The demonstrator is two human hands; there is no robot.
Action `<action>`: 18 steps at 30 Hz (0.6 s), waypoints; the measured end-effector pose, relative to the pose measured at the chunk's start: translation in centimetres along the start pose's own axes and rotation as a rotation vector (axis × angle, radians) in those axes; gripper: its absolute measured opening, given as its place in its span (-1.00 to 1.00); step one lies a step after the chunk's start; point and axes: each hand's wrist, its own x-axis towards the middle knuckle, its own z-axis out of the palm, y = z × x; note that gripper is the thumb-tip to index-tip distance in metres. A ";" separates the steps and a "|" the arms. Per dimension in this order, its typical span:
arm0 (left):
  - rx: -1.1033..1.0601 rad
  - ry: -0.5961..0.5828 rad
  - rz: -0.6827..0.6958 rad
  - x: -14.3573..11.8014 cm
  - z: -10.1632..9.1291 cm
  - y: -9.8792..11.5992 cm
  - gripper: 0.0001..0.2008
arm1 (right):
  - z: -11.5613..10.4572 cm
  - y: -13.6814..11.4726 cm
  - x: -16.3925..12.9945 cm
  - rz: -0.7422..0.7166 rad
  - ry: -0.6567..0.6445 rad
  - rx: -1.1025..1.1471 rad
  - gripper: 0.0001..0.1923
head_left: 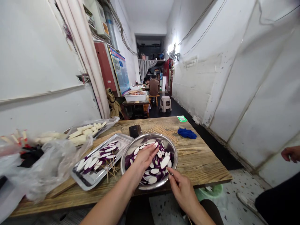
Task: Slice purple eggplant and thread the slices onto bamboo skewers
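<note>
- Bowl [131, 150] sits on the bench [201, 162] near its front edge, slices [165, 161] in it.
- My left hand [145, 155] is over the bowl; right hand [181, 187] at its front rim, holding a skewer [169, 173].
- Tray [90, 181] lies just left of the bowl, touching it, with slices and skewers on it.
- Bagged tray [89, 129] lies behind that.
- Cloth [187, 133] lies right of the bowl, farther back.
- Another person's hand [290, 153] is far right, off the bench.

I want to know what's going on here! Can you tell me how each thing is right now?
Metal bowl: holds eggplant slices.
Left hand: open, reaching into the bowl, touching slices.
Right hand: at the bowl's rim, pinching a thin skewer.
Metal tray: holds skewered slices.
Blue cloth: crumpled on the wooden table.
</note>
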 end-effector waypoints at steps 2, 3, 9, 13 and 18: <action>0.007 -0.011 -0.001 0.1 -0.1 0.0 -0.84 | 0.0 0.0 0.0 -0.015 0.017 0.008 -0.66; 0.013 -0.008 -0.005 0.1 -0.1 0.0 -0.85 | 0.0 -0.1 0.0 -0.021 0.023 0.014 -0.66; 0.011 0.011 -0.039 0.2 -0.2 0.1 -0.86 | -0.1 -0.2 -0.1 -0.035 0.020 0.064 -0.67; 0.011 0.012 -0.044 0.2 -0.3 0.2 -0.86 | -0.1 -0.2 -0.2 -0.026 0.010 0.086 -0.67; 0.020 0.034 -0.019 0.3 -0.2 0.3 -0.87 | -0.2 -0.4 -0.1 -0.021 0.005 0.088 -0.67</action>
